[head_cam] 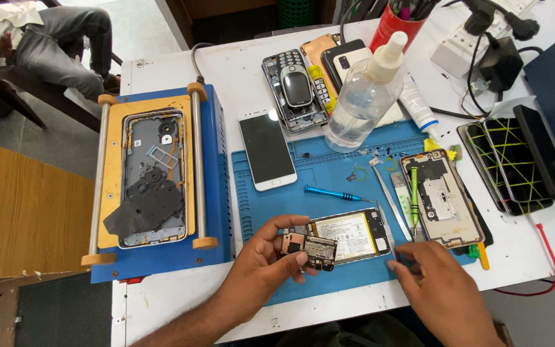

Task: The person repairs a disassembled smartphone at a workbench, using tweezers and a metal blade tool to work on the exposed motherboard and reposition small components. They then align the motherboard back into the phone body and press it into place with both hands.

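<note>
My left hand (266, 260) grips the circuit-board end of an opened phone (345, 236) lying on a blue work mat (319, 177); its battery faces up. At the phone's right end, my right hand (438, 286) has its fingertips pinched together, and whether they hold anything is unclear. Steel tweezers (390, 199), a blue screwdriver (332, 192) and a green screwdriver (414, 193) lie just beyond the phone. A second opened phone frame (442, 198) lies to the right.
A blue and yellow heating plate machine (152, 183) holding a phone frame stands at left. A white-fronted phone (266, 151), a clear spray bottle (362, 96), several phones, a red cup, a power strip and dark screens crowd the back and right. Another person sits at upper left.
</note>
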Demonstrator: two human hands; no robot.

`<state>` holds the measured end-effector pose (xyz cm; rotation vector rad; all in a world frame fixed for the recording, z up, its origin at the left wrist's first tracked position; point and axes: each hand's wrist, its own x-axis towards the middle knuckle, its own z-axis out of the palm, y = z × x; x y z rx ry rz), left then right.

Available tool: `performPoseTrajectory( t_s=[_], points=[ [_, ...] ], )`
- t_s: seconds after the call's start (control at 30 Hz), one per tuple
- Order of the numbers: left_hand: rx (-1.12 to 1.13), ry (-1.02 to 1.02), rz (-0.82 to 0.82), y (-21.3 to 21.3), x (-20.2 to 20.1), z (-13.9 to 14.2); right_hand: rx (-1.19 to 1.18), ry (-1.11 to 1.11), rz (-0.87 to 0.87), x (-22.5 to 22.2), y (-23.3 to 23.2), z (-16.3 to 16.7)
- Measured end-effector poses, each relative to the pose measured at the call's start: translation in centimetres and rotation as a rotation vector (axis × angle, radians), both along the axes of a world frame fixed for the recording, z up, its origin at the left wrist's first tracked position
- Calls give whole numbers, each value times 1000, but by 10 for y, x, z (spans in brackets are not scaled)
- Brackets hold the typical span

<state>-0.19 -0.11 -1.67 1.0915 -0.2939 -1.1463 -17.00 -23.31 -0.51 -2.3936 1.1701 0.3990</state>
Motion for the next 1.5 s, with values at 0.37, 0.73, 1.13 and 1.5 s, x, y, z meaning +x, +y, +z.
performPoseTrajectory(
  t_s=[0.37,0.73,1.13,1.5],
  points=[
    [-19,-64,15,2,1,-20,-47,17,-20,2,-4,-3],
    [57,-273,-81,-27,3,0,1094,-969,-486,-25,-57,-46],
    [-34,-241,-28,-42,-4,-22,1126,-1045,-212,3,-45,-23],
    [-224,-388,63,-37,-5,-8,345,-712,210,33,-5,3]
  ],
)
